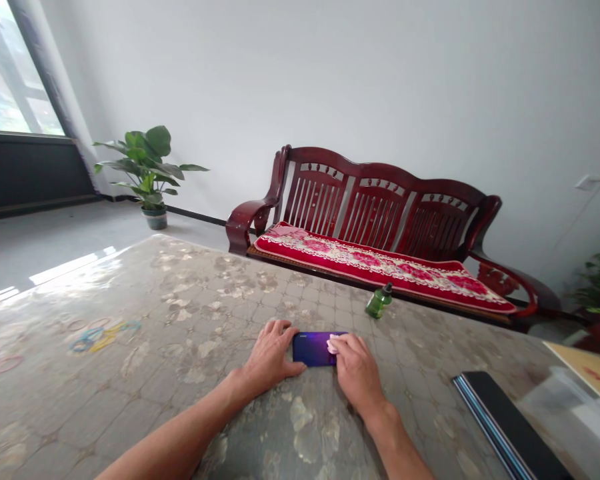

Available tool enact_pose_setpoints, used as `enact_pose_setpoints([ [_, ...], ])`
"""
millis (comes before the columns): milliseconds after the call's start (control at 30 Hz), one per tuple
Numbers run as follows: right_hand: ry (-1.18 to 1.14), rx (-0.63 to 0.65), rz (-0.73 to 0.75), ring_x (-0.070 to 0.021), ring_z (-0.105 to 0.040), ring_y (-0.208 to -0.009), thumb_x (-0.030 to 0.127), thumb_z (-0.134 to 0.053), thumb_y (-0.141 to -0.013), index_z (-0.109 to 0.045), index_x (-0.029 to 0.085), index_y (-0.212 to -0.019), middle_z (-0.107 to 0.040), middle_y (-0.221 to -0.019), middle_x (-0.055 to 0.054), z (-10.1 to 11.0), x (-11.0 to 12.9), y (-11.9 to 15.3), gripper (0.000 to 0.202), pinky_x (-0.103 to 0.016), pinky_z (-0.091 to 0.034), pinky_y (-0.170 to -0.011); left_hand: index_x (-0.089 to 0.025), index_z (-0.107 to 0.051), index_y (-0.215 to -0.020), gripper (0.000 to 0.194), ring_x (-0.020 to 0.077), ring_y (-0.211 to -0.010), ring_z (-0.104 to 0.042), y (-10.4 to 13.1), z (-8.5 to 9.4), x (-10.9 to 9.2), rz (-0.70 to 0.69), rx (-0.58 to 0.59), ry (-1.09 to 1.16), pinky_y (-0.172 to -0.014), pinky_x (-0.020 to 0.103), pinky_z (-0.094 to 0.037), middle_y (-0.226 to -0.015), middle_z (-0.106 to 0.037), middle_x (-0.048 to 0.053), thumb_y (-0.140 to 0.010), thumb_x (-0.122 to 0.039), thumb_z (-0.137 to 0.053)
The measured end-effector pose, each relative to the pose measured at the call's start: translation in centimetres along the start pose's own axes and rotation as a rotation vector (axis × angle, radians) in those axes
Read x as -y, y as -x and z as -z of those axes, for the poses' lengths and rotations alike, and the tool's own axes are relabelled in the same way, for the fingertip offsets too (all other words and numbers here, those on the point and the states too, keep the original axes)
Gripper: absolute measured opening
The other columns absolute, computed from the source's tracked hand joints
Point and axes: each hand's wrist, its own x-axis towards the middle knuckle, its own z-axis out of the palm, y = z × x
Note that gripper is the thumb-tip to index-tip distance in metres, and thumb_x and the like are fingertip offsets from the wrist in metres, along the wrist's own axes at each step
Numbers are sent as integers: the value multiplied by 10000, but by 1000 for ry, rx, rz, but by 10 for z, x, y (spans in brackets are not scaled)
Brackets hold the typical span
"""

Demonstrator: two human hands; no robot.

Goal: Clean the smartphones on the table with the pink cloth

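A blue-purple smartphone (312,349) lies flat on the patterned tablecloth (280,440). My left hand (269,353) grips its left end, thumb at the near edge and fingers at the far edge. Pressed on the phone's right part is a small crumpled pale pink cloth or tissue (332,344), pinched in the fingers of my right hand (356,371). Just beyond the right hand stands a small green bottle (379,302) with a black top.
Colourful rubber bands (100,336) are scattered at the left. On the right lie a dark stack of flat items (505,413) and a yellowish card (587,367) near clear plastic. Behind the table stand a wooden bench (375,207) with a red cover and a potted plant (153,173).
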Motion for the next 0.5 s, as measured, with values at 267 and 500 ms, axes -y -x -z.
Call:
enact_pose_setpoints([
  [267, 10, 108, 47, -195, -572, -931, 76, -480, -912, -680, 250, -1032, -669, -1003, -40, -1, 31, -8, 291, -324, -465, -852, -169, -632, -1165, 613, 325, -1151, -479, -3, -1, 0, 0, -1, 13, -1027, 430, -396, -1221, -548, 130, -608, -368, -794],
  [500, 46, 86, 42, -210, -572, -995, 69, -454, -917, -659, 244, -1122, -660, -1108, -59, -8, 32, -15, 338, -342, -474, -896, -169, -636, -1141, 620, 316, -1128, -492, -4, -5, 3, -17, -9, 51, -1013, 419, -406, -1201, -558, 123, -577, -344, -825],
])
